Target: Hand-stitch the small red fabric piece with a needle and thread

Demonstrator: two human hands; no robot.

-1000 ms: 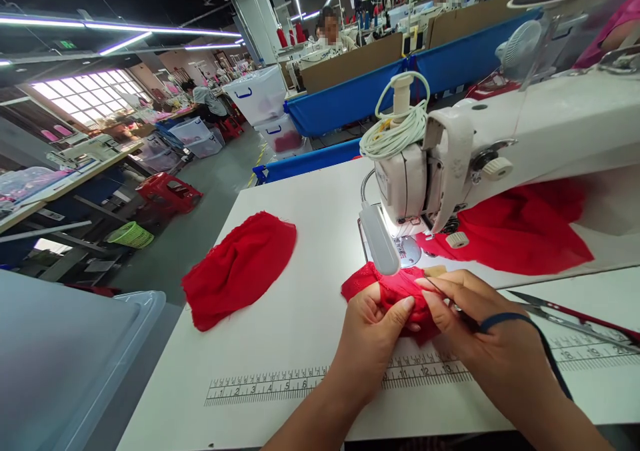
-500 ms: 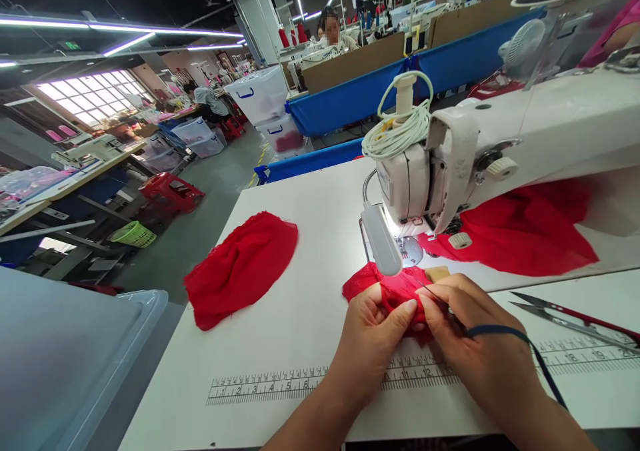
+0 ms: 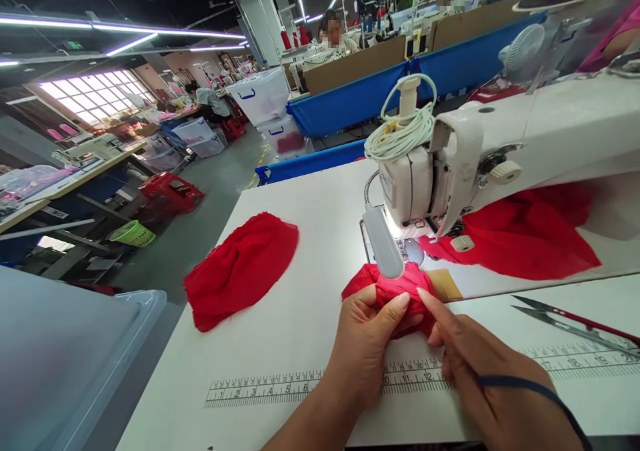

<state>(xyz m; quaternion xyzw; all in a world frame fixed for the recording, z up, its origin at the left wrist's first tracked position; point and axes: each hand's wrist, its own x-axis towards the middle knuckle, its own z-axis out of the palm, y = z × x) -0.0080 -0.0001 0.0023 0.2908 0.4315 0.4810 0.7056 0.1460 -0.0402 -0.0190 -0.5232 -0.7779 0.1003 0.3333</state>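
A small red lace piece (image 3: pixel 395 289) lies on the white table (image 3: pixel 310 344) just in front of the sewing machine's (image 3: pixel 480 151) needle area. My left hand (image 3: pixel 367 341) pinches its near edge between thumb and fingers. My right hand (image 3: pixel 480 377) is beside it, forefinger stretched out and touching the lace's right side, other fingers curled. A dark blue cord (image 3: pixel 530 387) loops round that hand; what hangs on it is hidden.
A stack of red fabric pieces (image 3: pixel 240 267) lies to the left, more red cloth (image 3: pixel 520 234) under the machine arm. Red-handled thread snips (image 3: pixel 570 321) rest at the right. A printed ruler (image 3: pixel 280 387) runs along the table front. A clear plastic bin (image 3: pixel 65 357) stands at the lower left.
My right hand has drawn back toward me and lowered, leaving only its forefinger on the lace. The thin tool seen in its fingers earlier no longer shows. The left hand has kept its pinch.
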